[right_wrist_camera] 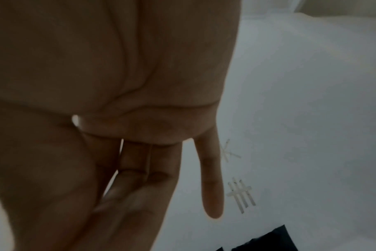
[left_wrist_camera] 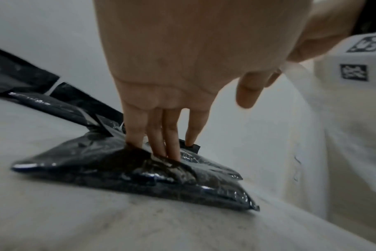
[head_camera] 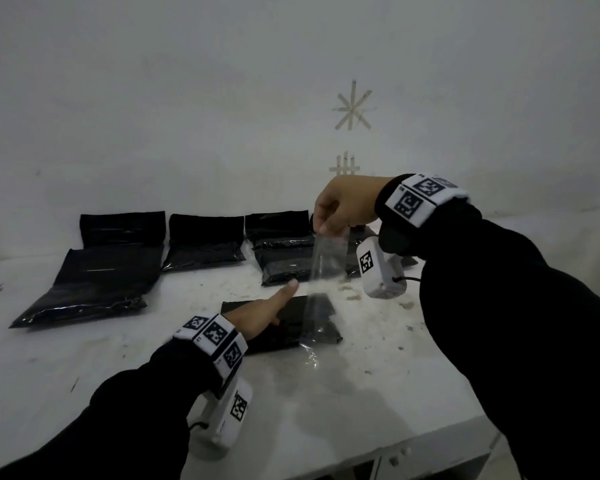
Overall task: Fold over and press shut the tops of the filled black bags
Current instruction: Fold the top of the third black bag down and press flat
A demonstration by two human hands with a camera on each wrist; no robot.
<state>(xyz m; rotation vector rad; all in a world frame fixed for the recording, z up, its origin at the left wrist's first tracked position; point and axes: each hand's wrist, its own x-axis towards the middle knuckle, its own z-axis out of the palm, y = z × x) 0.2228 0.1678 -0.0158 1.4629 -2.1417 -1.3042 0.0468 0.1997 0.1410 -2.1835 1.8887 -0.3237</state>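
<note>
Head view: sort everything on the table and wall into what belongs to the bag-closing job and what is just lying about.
Part of the job:
- black bag under the left hand
- clear flap pinched up by the right hand
- other black bags along the wall

Just lying about:
- tape marks on the wall
- white crumbs on the table

Setting: a bare, makeshift packing station, not a furnished home or shop. A white worktable (head_camera: 326, 410), scuffed and dusted with crumbs and dark specks, is standing against a plain white wall (head_camera: 187, 98). Filled black bags (head_camera: 205, 242) are lying in a row beyond the fingertips, leaning toward the wall. Tape marks (head_camera: 352, 105), an asterisk above a grid, are sticking to the wall above the fingers. Dim, flat lighting is washing everything grey.
</note>
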